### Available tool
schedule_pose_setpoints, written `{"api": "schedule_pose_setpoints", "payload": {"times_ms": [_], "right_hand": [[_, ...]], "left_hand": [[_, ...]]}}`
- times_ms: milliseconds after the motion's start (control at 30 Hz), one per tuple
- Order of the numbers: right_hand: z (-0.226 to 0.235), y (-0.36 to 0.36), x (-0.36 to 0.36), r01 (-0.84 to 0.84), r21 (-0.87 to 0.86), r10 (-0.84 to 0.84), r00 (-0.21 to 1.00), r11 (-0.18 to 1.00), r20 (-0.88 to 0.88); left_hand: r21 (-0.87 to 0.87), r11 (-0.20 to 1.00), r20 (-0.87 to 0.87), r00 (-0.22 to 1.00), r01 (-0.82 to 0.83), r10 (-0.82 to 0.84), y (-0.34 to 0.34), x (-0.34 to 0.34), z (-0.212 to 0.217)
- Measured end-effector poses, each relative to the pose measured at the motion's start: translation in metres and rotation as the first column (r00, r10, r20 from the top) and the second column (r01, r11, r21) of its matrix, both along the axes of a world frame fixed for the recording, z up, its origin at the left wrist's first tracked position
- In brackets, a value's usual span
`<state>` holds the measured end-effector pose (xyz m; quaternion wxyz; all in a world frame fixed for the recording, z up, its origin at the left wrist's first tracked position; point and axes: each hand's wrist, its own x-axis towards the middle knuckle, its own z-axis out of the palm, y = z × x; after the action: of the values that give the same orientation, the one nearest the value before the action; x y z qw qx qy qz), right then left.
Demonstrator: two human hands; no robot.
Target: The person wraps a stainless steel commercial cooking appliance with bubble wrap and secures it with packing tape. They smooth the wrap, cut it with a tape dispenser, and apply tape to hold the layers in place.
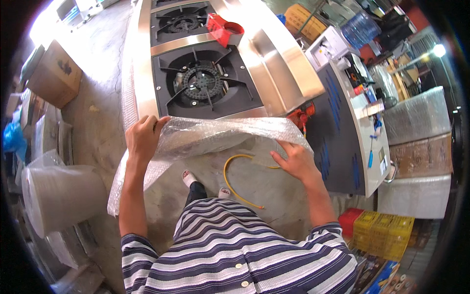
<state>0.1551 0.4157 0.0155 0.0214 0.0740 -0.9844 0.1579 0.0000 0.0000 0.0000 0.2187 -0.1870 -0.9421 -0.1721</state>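
A sheet of clear bubble wrap (210,130) stretches across the near end of a stainless steel gas stove (274,63) with black burner panels. Its upper left edge is pinched in my left hand (142,139), by the stove's near left corner. Along the right part of the sheet, my right hand (297,160) grips the wrap, fingertips against it and thumb apart below. More wrap hangs down past my left forearm and runs along the stove's left side. On the stove, beyond the nearest burner (199,83), lies a red tape dispenser (225,30).
A yellow hose (227,179) curls on the floor by my feet. At left stand a large wrap roll (63,193) and a cardboard box (55,73). To the right are a grey-sided table (333,132), a yellow crate (382,234) and wrapped boxes (416,117).
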Motion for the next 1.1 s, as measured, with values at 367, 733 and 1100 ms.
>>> {"api": "schedule_pose_setpoints", "payload": {"times_ms": [367,733,1100], "right_hand": [[0.109,0.089,-0.059,-0.129,0.565,0.033,0.984,0.815,0.176],[0.006,-0.169,-0.11,-0.473,0.094,0.48,0.842,0.876,-0.247],[-0.006,-0.171,-0.168,-0.584,0.254,0.577,0.809,0.771,0.108]], "left_hand": [[0.215,0.976,0.016,0.999,-0.042,0.039,0.004,-0.009,-0.008],[0.309,0.942,0.145,0.986,-0.128,0.086,0.001,-0.015,-0.008],[0.494,0.865,-0.314,0.946,0.088,0.083,-0.027,0.001,0.026]]}}
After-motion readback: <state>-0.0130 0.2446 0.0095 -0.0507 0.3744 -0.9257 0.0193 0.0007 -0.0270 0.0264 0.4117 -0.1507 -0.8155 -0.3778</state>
